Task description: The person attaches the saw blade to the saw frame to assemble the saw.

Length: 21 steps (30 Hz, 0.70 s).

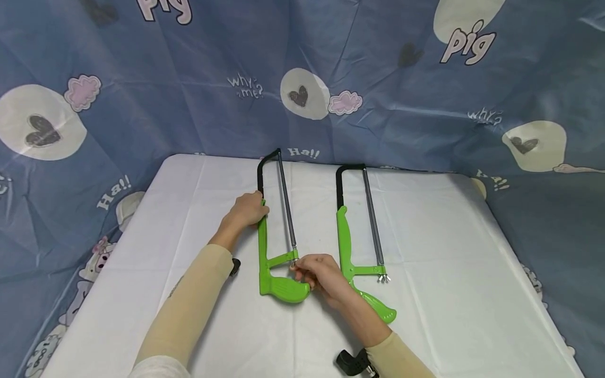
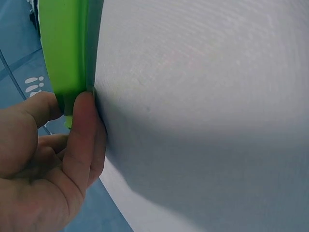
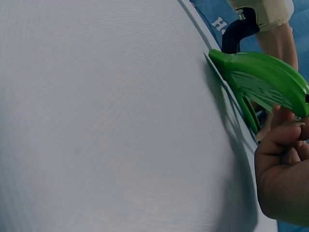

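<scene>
A hacksaw [image 1: 263,257] with a green handle and a black bow lies on the white-covered table, its grey blade [image 1: 287,205] running along the right side. My left hand [image 1: 246,211] grips the upper end of the green frame where it meets the bow. In the left wrist view, the thumb and fingers pinch this green frame [image 2: 67,43] from both sides. With bent fingertips, my right hand [image 1: 326,275] pinches the small wing nut at the blade's near end, mostly hidden by the fingers. The curved green grip [image 3: 265,72] is just beside it.
A second hacksaw [image 1: 345,239] of the same kind lies to the right, its wing nut [image 1: 384,278] showing. My right forearm crosses over its grip [image 1: 378,307]. A blue patterned cloth [image 1: 212,115] hangs behind the white table [image 1: 449,236].
</scene>
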{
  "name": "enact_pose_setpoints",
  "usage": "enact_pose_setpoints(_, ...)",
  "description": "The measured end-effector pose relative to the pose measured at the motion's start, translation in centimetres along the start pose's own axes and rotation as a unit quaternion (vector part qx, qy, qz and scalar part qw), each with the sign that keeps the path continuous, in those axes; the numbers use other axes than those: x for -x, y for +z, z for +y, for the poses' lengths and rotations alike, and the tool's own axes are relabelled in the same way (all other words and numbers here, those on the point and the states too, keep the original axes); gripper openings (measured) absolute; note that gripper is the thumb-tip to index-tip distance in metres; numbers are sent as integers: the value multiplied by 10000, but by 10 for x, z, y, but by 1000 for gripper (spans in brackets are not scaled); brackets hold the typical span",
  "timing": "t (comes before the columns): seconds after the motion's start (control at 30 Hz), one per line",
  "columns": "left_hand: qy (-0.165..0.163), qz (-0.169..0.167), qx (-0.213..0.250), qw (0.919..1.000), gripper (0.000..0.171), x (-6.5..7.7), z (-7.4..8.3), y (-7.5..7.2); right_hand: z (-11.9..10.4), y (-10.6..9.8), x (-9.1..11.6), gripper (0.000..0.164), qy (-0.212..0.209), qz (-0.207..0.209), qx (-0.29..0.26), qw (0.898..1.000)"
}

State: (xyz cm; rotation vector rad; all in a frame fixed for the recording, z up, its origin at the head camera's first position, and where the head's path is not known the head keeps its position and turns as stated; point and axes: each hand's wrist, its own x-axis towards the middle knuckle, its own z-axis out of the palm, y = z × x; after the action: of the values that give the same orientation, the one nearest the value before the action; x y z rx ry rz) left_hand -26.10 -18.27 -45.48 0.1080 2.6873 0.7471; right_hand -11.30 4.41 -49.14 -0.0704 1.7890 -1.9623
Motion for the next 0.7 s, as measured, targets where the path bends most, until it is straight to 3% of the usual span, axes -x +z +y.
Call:
enact_pose_setpoints(0.17, 9, -27, 0, 10000, 32, 1, -1, -1, -7, 1, 1, 32, 66, 128, 274, 9995)
enact_pose_setpoints(0.3, 10, -55, -45, 10000, 31, 0, -2, -1, -11, 2, 3, 26, -38, 414, 1177, 9922)
enact_pose_setpoints(0.47, -22, -51, -133, 9999, 36, -4, -4, 0, -10, 5, 6, 27, -233, 632, 2400, 9684)
enact_pose_setpoints(0.7, -40, -17, -158, 9999, 61, -7, -5, 4, -7, 5, 7, 35, -423, 858, 3455, 9335)
